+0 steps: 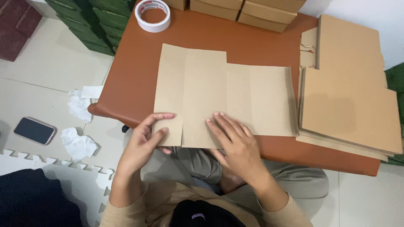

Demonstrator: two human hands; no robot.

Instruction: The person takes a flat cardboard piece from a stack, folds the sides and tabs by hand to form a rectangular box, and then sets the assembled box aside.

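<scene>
A flat, creased sheet of brown cardboard (219, 96) is lying across the middle of the rust-brown table (134, 80), its near edge hanging just over the table's near edge above the person's lap. The left hand (145, 141) is pinching the near left flap of that sheet, thumb on top and fingers curling underneath. The right hand (235, 141) is lying flat on the sheet just beside it, fingers spread and pressing down near the table's near edge. A slit in the cardboard is running between the two hands. At the table's right edge a stack of flat cardboard blanks (349, 101) is sitting just beside the sheet, nearly touching its right side and overhanging the table's near right corner. Along the far edge a row of folded brown boxes (252, 10) is standing, well apart from the hands, and at the far left corner a roll of white tape (153, 16) is lying flat. Nothing is lying on the bare table between the hands and the sheet. On the tiled floor to the left of the table, crumpled white tissues (78, 143) are lying near a dark phone (34, 130), and green crates (97, 23) are stacked beyond the table's far left corner.
</scene>
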